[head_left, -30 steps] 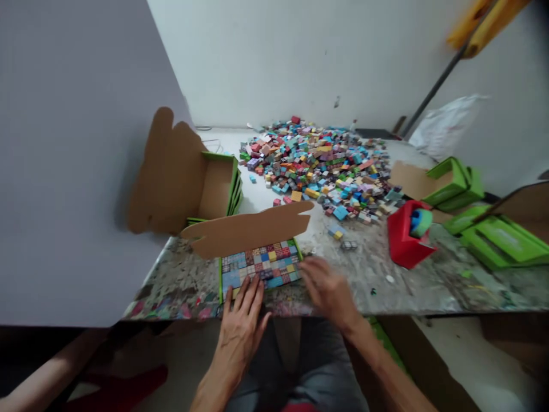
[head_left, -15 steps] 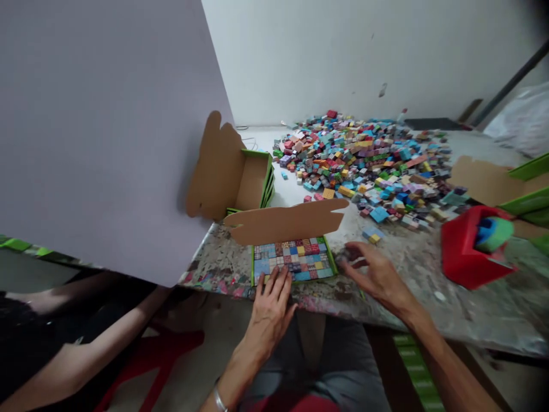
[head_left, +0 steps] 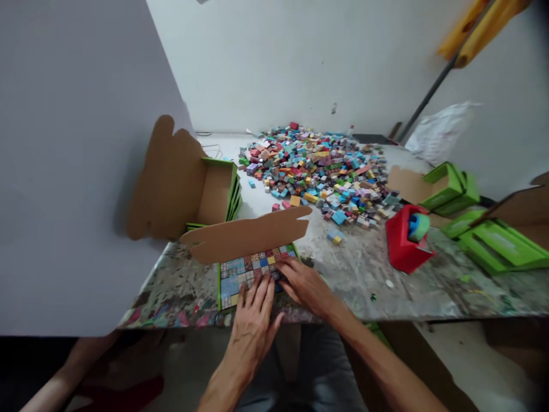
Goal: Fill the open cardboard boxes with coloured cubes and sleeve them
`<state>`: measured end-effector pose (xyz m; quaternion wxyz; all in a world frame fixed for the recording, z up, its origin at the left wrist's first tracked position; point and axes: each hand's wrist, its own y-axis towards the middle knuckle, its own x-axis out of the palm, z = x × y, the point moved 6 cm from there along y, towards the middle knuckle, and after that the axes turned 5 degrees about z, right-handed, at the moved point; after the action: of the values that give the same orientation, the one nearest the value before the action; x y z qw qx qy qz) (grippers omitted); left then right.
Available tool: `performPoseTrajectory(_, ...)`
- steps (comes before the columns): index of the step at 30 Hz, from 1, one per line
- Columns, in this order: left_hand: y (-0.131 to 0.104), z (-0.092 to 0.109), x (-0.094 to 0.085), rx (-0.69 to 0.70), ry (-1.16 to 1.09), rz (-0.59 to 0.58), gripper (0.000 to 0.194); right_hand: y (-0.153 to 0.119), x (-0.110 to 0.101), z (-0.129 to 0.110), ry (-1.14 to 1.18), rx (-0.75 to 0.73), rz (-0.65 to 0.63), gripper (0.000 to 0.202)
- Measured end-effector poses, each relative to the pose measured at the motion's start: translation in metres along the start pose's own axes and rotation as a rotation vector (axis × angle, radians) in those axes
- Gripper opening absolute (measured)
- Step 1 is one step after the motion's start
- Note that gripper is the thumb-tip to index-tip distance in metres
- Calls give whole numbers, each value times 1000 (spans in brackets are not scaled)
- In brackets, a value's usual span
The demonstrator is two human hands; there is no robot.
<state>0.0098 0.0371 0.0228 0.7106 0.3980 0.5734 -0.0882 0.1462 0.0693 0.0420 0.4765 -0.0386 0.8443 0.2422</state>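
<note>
I've got the green-edged box [head_left: 219,287] at the near edge of the counter [head_left: 360,280], patterned blocks [head_left: 230,283] inside — left hand [head_left: 253,320] lying on them, fingers slightly apart, right hand [head_left: 306,286] bent over them too, can't tell if it's pinching one. Behind, the cardboard flap [head_left: 253,237] sticks up — then a big loose block pile [head_left: 317,166].

Beneath the left hand [head_left: 253,320], small multicoloured rectangular blocks [head_left: 231,285] show smooth, printed-looking faces. Beyond that hand, the long brown cardboard flap [head_left: 253,236] looks matt and uncoated. Right of the right hand [head_left: 306,286], the grey, paint-stained tabletop [head_left: 351,280] appears worn, with a dull sheen; farther right, the red box-shaped holder [head_left: 398,247] resembles smooth plastic.
</note>
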Motion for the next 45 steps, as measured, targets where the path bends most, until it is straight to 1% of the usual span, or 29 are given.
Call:
performPoseTrajectory(1, 3, 2, 4, 20, -3, -3, 56, -3, -12, 11, -20, 39, 70, 33)
performPoseTrajectory(2, 6, 3, 7, 35, -3, -7, 56, -6, -26, 27, -56, 106, 156, 30)
performPoseTrajectory(4, 8, 3, 15, 42, 4, -16, 57, -15, -55, 72, -184, 308, 315, 29)
performPoseTrajectory(5, 8, 2, 18, 36, 8, -24, 57, -20, -65, 98, -279, 422, 340, 33)
performPoseTrajectory(6, 7, 1, 21, 27, 10, -35, 57, -23, -71, 123, -359, 516, 321, 38)
performPoseTrajectory(7, 6, 0, 23, 17, 9, -49, 57, -25, -72, 145, -405, 574, 263, 38)
performPoseTrajectory(8, 5, -2, 24, 8, 8, -68, 57, -26, -71, 162, -430, 612, 208, 36)
performPoseTrajectory(9, 3, -2, 25, 3, 5, -89, 57, -26, -68, 173, -438, 623, 167, 34)
performPoseTrajectory(10, 2, -2, 26, 2, 0, -111, 57, -25, -66, 177, -431, 611, 148, 32)
performPoseTrajectory(11, 2, -2, 26, 3, -3, -130, 58, -23, -64, 174, -409, 581, 159, 32)
performPoseTrajectory(12, 1, -1, 25, 3, -6, -147, 59, -22, -63, 164, -363, 529, 183, 33)
performPoseTrajectory(14, 1, 0, 23, 1, -6, -173, 59, -17, -60, 131, -196, 380, 196, 37)
performPoseTrajectory(15, 2, 1, 22, -4, -4, -179, 59, -15, -57, 110, -93, 292, 171, 37)
performPoseTrajectory(17, 2, 1, 19, -13, 1, -184, 60, -10, -46, 69, 71, 128, 62, 36)
performPoseTrajectory(18, 3, 1, 18, -15, 1, -183, 59, -7, -39, 52, 107, 65, 12, 35)
performPoseTrajectory(20, 2, 1, 17, -12, -4, -183, 59, -2, -25, 31, 100, -8, -48, 37)
performPoseTrajectory(23, 2, 2, 17, 3, -12, -169, 58, 6, -7, 19, 31, -24, -99, 40)
performPoseTrajectory(25, 2, 3, 16, 6, -4, -132, 57, 9, -1, 14, -40, -16, -129, 39)
performPoseTrajectory(27, 5, 5, 15, -1, 15, -73, 56, 9, 1, 8, -127, -31, -151, 37)
performPoseTrajectory(29, 11, 8, 15, 6, 24, -16, 55, 7, -4, 7, -185, -59, -146, 39)
performPoseTrajectory(31, 19, 13, 17, 42, 12, 12, 56, 7, -19, 20, -195, -45, -73, 36)
performPoseTrajectory(32, 23, 16, 18, 62, 0, 13, 56, 7, -32, 34, -199, 7, 4, 32)
performPoseTrajectory(33, 26, 18, 20, 78, -11, 7, 56, 7, -46, 54, -217, 86, 92, 29)
performPoseTrajectory(35, 30, 20, 25, 87, -22, -23, 55, 8, -75, 103, -339, 312, 249, 29)
performPoseTrajectory(36, 31, 20, 28, 87, -23, -43, 56, 9, -85, 128, -438, 421, 265, 33)
performPoseTrajectory(38, 30, 19, 34, 82, -19, -89, 57, 15, -90, 170, -587, 548, 184, 40)
performPoseTrajectory(40, 28, 18, 39, 78, -14, -131, 58, 22, -86, 197, -627, 572, 117, 39)
performPoseTrajectory(42, 25, 17, 41, 72, -12, -159, 59, 25, -78, 208, -595, 551, 89, 34)
performPoseTrajectory(45, 24, 18, 42, 58, -12, -174, 60, 14, -65, 203, -514, 479, 28, 31)
